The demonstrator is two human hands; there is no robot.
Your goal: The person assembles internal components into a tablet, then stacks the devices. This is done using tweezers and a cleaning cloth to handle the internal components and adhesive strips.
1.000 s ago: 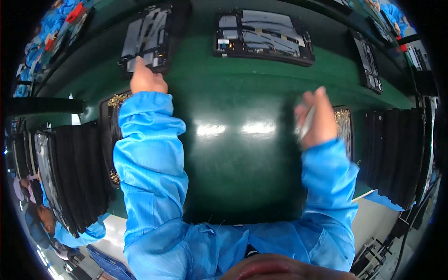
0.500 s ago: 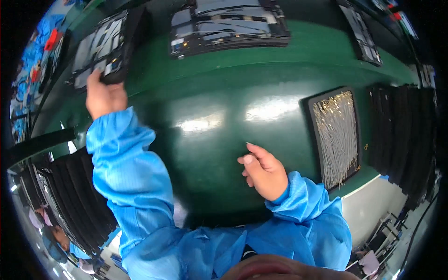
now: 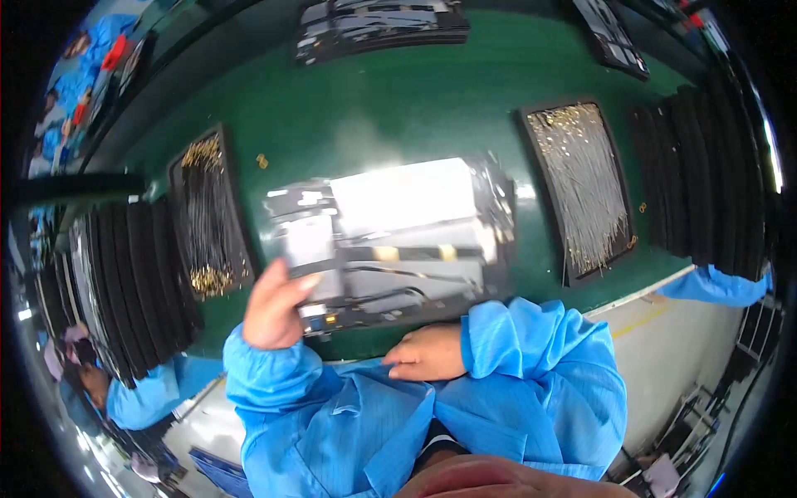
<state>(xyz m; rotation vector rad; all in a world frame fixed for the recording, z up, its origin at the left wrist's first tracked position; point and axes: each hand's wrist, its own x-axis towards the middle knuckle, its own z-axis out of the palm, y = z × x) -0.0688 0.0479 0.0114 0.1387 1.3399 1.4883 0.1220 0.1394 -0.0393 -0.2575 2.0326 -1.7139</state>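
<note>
My left hand [image 3: 276, 305] grips the near left corner of a flat black tray [image 3: 390, 322], thumb on top. In it lie grey and silver panels with black cables; motion smears its edges. The tray is right in front of me over the green bench, and I cannot tell whether it touches the surface. My right hand [image 3: 425, 353] is just short of the tray's near edge, by the bench front. Its fingers point left, loosely bent, and nothing shows in them.
Left stands a black tray of dark wires with gold ends [image 3: 207, 216]; right, one of grey wires [image 3: 581, 191]. Stacked black trays [image 3: 133, 282] flank the left, more [image 3: 706, 183] the right. Another stack [image 3: 382, 37] is at the far side. A person's blue sleeve [image 3: 145, 402] shows lower left.
The tray under my left hand came from the far left to right before me. My right hand drew back toward my body. The dark wire tray on the left came into sight.
</note>
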